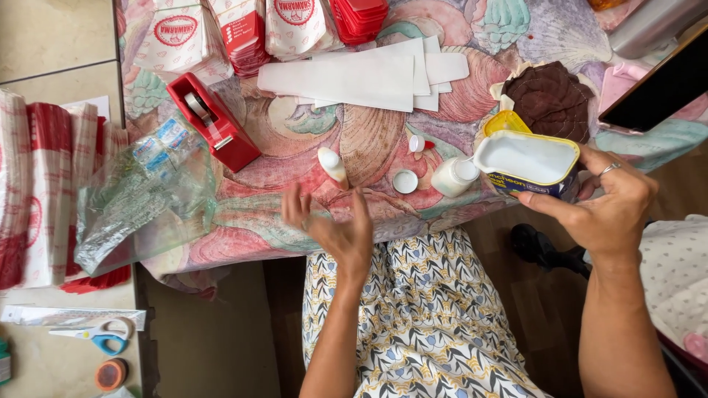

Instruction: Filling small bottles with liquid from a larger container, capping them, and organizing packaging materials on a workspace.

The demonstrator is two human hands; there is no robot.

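Your right hand (608, 210) grips a tilted open tin (527, 163) of white paste; your left hand (335, 225) hovers empty, fingers spread. Just left of the tin, an uncapped glue bottle (451, 177) could topple if bumped.

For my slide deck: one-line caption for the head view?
Right hand holds an open tin; left hand hovers empty by the table edge.

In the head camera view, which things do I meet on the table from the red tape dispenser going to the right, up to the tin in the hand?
Red tape dispenser → small white bottle lying down → round white cap → open white bottle → rectangular tin, held in the right hand.
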